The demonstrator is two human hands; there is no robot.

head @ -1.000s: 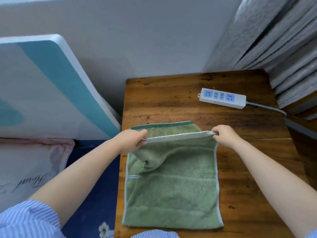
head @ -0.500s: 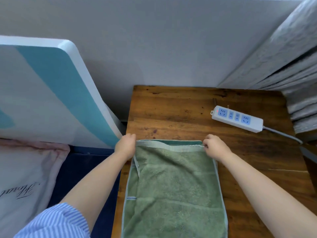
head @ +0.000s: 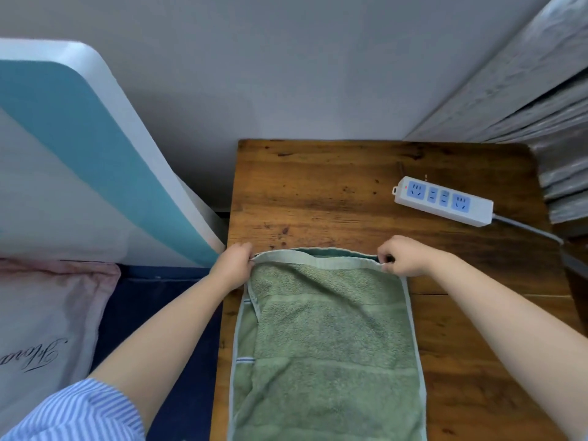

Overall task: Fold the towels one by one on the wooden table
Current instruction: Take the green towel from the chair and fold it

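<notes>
Green terry cloth covers the near left part of the wooden desk point(head: 350, 186); this is the towel point(head: 334, 345), lying flat with one half laid over the other, so the first fold seems to be in hand and almost finished. The left hand point(head: 234, 265) pinches the far left corner of the upper layer; the right hand point(head: 402, 256) pinches the far right corner; both grips are closed on the pale hem, which sits just at the darker edge of the layer below. On the left side the upper layer is a little pulled inward, and a strip of the lower layer with a small label shows beside it; I judge the edges are not yet matched there. The next move probably calls for setting the corners down exactly, letting go, and smoothing the cloth before a second fold. A white power strip point(head: 444, 200) lies well apart at the far right.
</notes>
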